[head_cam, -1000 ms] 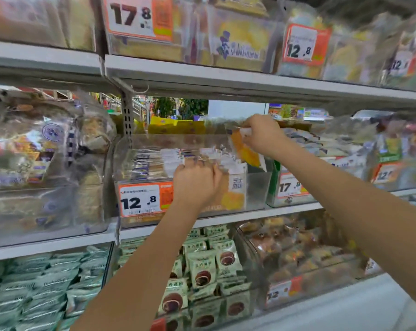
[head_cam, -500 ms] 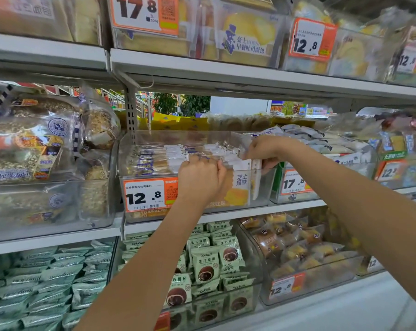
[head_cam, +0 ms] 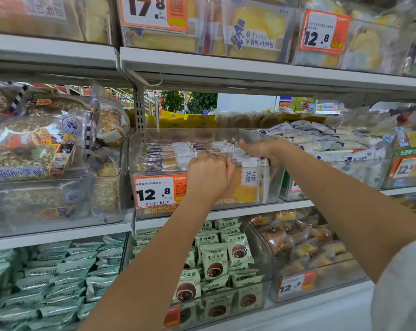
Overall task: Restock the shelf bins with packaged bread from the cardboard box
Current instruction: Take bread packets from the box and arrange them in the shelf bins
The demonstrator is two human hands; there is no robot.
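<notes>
Bread packs (head_cam: 178, 155) stood in the middle bin (head_cam: 269, 187) on the shelf (head_cam: 226, 212); loaf bin (head_cam: 58, 206) lay left, roll bin (head_cam: 369, 168) right, snack bins (head_cam: 262, 271) below.

White metal store shelving fills the view in three tiers. The top shelf (head_cam: 226, 65) carries clear bins of sliced toast loaves (head_cam: 254, 37), with orange price tags reading 17.8 and 12.8 on their fronts. The middle shelf (head_cam: 226, 212) holds a large clear bin of seeded bread bags (head_cam: 35, 149) at left, a clear bin (head_cam: 202, 137) of packaged toast in the centre with a 12.8 price tag (head_cam: 159, 191), and a bin of white-wrapped bread packs (head_cam: 326, 142) at right. The bottom shelf (head_cam: 321, 304) carries bins of pale green packets (head_cam: 46, 278), green chocolate-filled bun packs (head_cam: 216, 261), and small golden cakes (head_cam: 305, 249).
</notes>
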